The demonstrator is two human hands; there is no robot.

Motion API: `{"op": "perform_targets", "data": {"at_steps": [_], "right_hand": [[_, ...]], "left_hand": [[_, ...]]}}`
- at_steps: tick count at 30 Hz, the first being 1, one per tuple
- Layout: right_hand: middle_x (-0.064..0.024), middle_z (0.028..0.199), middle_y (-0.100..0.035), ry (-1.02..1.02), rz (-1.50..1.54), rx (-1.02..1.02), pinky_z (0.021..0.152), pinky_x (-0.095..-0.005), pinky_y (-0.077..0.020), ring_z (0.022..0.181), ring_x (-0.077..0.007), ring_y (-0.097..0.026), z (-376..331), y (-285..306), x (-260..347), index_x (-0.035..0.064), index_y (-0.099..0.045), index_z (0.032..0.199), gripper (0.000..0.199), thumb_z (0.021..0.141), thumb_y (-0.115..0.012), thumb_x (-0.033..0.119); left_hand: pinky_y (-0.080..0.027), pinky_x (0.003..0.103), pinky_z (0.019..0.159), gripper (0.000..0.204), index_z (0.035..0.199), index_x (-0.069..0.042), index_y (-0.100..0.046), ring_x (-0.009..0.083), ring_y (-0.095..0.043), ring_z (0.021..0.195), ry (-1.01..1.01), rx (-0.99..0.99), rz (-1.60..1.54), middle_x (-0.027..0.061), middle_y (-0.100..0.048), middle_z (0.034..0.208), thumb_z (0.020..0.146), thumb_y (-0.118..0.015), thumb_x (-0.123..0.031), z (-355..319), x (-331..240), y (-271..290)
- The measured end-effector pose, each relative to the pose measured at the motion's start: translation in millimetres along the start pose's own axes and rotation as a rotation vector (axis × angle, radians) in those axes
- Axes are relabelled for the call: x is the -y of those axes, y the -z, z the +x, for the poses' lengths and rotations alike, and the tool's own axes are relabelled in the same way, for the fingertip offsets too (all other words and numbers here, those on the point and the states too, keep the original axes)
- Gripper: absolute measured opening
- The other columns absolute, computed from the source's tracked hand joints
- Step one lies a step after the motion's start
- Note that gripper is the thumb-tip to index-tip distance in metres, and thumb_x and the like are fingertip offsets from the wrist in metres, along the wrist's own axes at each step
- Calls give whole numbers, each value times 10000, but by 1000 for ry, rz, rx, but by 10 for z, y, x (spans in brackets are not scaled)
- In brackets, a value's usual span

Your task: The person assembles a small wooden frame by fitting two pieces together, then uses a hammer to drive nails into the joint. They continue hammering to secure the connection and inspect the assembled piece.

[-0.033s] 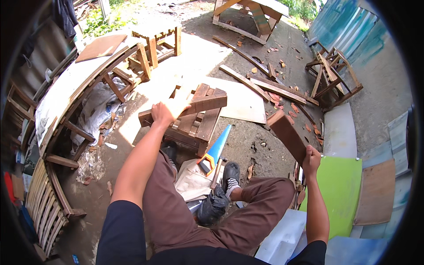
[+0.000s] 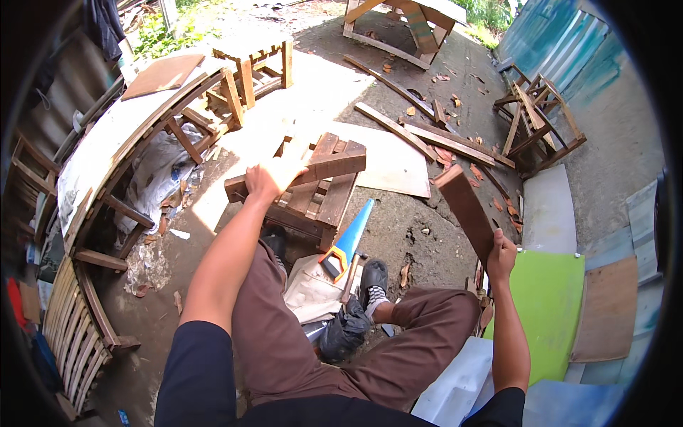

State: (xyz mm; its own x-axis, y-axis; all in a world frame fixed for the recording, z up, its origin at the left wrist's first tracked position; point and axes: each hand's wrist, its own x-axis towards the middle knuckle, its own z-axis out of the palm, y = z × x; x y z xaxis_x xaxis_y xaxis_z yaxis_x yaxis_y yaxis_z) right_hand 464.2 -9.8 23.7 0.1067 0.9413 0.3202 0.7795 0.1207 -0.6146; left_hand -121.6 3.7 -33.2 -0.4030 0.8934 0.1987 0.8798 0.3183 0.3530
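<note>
My left hand (image 2: 269, 178) is closed around a brown wooden board (image 2: 334, 166), which lies across a low slatted wooden stool (image 2: 302, 203) in front of me. My right hand (image 2: 502, 255) grips the lower end of a second, shorter wooden board (image 2: 467, 213), held up off to the right and slanting away from me. Against the stool's near side rests a handsaw (image 2: 350, 235) with a blue blade and an orange and black handle. Beside it lies a hammer (image 2: 350, 277), on a pale cloth bag (image 2: 309, 288) between my legs.
A long bench (image 2: 107, 135) curves along the left, with a brown panel (image 2: 162, 76) on top. Loose planks (image 2: 455, 144) and dry leaves lie on the ground ahead. A wooden frame (image 2: 537, 124) stands by the right wall, near a green sheet (image 2: 544, 306). A black plastic bag (image 2: 344, 333) sits between my feet.
The far end of the board in my right hand has tipped slightly upward. My left hand and the board across the stool look almost unmoved.
</note>
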Motion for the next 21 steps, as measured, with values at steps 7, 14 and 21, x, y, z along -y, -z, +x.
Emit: {"op": "perform_targets", "data": {"at_steps": [7,14,21], "right_hand": [[-115,1294,-676,-688,764,44,1020,-392,-486,1175,-235,-636,-198,-889,568,17,-591,1426,807,1078,-372,712],[-75,1172,-690,-888,941,134,919,-386,-530,1050,-215,-656,-748,-1603,818,89,-602,1394,796,1057,-335,759],[-134,1079,-749,-798,743,367,874,-370,-549,974,-216,-719,-880,-1707,1270,-35,-714,1238,874,1081,-307,723]], "left_hand": [[-434,540,1125,749,1365,-138,-690,357,-579,1332,-100,219,168,163,-655,1413,910,-632,-731,405,259,-656],[-201,713,1225,905,1675,-182,-276,360,-338,1559,-113,364,410,170,-342,1699,976,-605,-653,215,-35,-581],[-397,500,1191,804,1530,-80,-500,445,-527,1393,-421,295,-224,252,-542,1501,991,-616,-664,-377,-801,-255]]}}
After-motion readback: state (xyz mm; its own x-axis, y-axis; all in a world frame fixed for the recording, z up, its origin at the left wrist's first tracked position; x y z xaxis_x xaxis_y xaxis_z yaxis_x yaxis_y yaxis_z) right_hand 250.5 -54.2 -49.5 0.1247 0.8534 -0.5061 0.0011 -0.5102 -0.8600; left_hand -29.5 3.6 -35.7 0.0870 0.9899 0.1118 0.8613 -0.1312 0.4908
